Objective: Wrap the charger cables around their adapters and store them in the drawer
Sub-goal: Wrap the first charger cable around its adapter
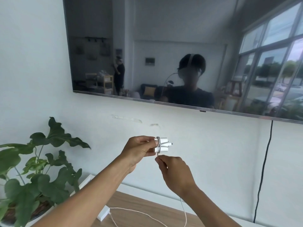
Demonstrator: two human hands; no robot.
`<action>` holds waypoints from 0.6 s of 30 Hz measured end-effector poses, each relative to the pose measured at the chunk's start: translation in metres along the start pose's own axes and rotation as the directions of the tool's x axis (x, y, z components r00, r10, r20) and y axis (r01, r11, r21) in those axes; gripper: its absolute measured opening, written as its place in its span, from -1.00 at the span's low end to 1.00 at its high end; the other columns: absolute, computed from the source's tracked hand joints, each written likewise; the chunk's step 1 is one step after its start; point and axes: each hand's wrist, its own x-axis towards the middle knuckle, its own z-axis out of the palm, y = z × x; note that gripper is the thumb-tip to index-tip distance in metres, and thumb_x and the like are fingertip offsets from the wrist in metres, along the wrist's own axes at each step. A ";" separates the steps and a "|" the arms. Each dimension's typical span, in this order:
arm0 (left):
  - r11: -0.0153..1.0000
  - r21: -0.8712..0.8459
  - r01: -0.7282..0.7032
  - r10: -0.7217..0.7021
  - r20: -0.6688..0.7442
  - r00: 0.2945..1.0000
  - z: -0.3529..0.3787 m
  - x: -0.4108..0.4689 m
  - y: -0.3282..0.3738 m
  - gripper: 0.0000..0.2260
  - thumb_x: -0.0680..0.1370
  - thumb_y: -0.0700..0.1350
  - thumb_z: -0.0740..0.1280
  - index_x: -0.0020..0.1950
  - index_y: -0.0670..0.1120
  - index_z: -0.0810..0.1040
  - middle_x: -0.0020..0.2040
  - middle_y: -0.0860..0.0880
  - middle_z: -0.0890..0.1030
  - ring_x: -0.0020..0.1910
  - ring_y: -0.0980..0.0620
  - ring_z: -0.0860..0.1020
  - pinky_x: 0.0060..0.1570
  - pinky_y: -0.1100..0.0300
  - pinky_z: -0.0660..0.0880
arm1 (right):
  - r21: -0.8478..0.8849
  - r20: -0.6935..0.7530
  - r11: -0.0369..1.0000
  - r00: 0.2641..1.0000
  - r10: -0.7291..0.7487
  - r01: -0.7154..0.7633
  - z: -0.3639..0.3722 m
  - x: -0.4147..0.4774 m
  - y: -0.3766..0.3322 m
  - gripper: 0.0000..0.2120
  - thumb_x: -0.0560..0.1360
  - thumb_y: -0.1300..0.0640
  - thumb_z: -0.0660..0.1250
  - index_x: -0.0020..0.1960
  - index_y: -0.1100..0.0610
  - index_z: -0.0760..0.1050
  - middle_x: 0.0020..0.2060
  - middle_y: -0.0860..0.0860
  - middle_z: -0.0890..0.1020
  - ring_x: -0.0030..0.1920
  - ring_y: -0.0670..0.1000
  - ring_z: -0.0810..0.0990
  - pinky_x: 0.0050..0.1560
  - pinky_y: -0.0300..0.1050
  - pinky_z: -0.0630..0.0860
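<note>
My left hand grips a small white adapter held up in front of the wall, with a grey-white cable looped once around it. Just below, my right hand pinches that cable between thumb and fingers. The cable's loose length hangs down past my right wrist toward the wooden tabletop. A second white adapter lies on the tabletop below my left forearm, its pale cable trailing to the right. No drawer is in view.
A leafy green plant in a pot stands at the left. A large dark TV hangs on the white wall above, and its black power cord drops down at the right. A white box leans behind the plant.
</note>
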 end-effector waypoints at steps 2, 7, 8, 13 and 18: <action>0.996 0.083 -0.018 0.021 -0.033 0.999 -0.003 0.000 -0.006 -0.87 0.46 -0.20 0.47 -0.02 -0.17 0.65 -0.08 -0.19 0.68 -0.13 -0.05 0.65 -0.05 0.15 0.63 | -0.125 0.035 0.992 0.999 -0.021 0.025 -0.008 0.001 -0.004 -0.73 0.62 0.00 0.04 -0.03 0.04 0.49 -0.19 0.02 0.61 -0.25 0.10 0.39 -0.24 -0.09 0.36; 0.994 0.093 -0.053 0.059 -0.058 0.997 -0.004 -0.003 -0.016 -0.87 0.44 -0.23 0.49 -0.04 -0.20 0.64 -0.21 -0.17 0.67 -0.20 -0.08 0.66 -0.03 0.06 0.64 | -0.206 0.159 0.974 0.985 -0.062 0.094 -0.018 0.004 -0.005 -0.76 0.60 0.04 0.05 -0.04 0.05 0.48 -0.17 0.05 0.57 -0.21 0.12 0.42 -0.22 -0.12 0.34; 0.997 0.064 -0.048 0.052 -0.072 0.996 -0.004 -0.004 -0.017 -0.86 0.44 -0.23 0.49 -0.03 -0.23 0.64 -0.22 -0.17 0.67 -0.22 -0.07 0.67 -0.07 0.09 0.65 | -0.205 0.182 0.974 0.981 -0.064 0.101 -0.018 0.003 -0.005 -0.77 0.60 0.06 0.05 -0.05 0.05 0.47 -0.19 0.05 0.54 -0.19 0.13 0.45 -0.22 -0.12 0.34; 1.000 -0.021 0.023 -0.025 -0.138 0.990 -0.001 -0.003 -0.021 -0.88 0.44 -0.21 0.48 -0.07 -0.23 0.66 -0.16 -0.16 0.68 -0.22 -0.05 0.70 -0.07 0.08 0.65 | -0.227 0.221 0.966 0.972 -0.075 0.126 -0.015 0.003 -0.004 -0.73 0.61 0.05 0.06 0.08 0.05 0.53 -0.07 0.06 0.61 -0.07 0.16 0.56 -0.16 -0.09 0.41; 0.981 0.188 -0.048 0.077 -0.146 0.986 0.002 -0.005 -0.034 -0.88 0.35 -0.07 0.52 -0.17 -0.04 0.68 -0.24 -0.06 0.71 -0.21 -0.04 0.70 -0.03 0.08 0.63 | -0.274 0.237 0.947 0.966 -0.100 0.165 -0.026 0.011 -0.009 -0.75 0.60 0.02 0.10 0.08 0.04 0.53 -0.05 0.08 0.60 -0.09 0.16 0.56 -0.20 -0.13 0.31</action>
